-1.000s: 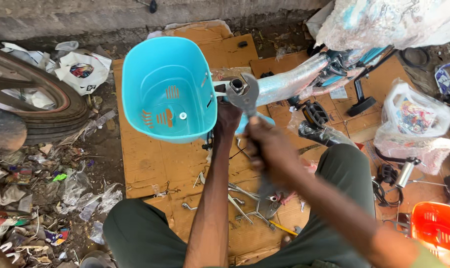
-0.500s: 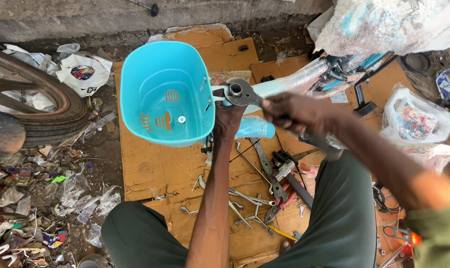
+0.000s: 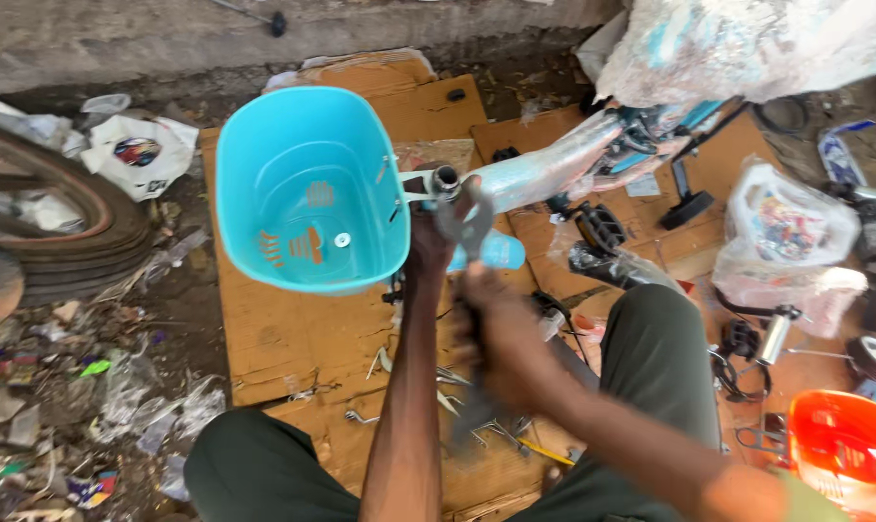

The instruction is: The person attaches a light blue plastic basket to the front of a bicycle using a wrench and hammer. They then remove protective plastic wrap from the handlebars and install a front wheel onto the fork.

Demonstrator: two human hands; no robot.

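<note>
Tightening at the head of a small bicycle frame

From the head camera, we are gripping the frame (image 3: 554,166) just below the turquoise basket (image 3: 307,193) with our left hand (image 3: 428,246), clenched around the tube, while our right hand (image 3: 501,338) is grasping a wrench (image 3: 462,227) set near the stem nut (image 3: 445,179). Spare spanners (image 3: 486,430) are lying on the near cardboard (image 3: 283,338). Seemingly mid-turn; the wrench needs steady seating.

Left arm straight up the middle, long and stiff, with the left hand (image 3: 428,246) closed tight at the top, knuckles facing up. Right arm coming in from the low right corner, bent a little at the wrist. Right hand (image 3: 501,338) curled into a grip just below the left one, blurry, fingers wrapped shut.
</note>
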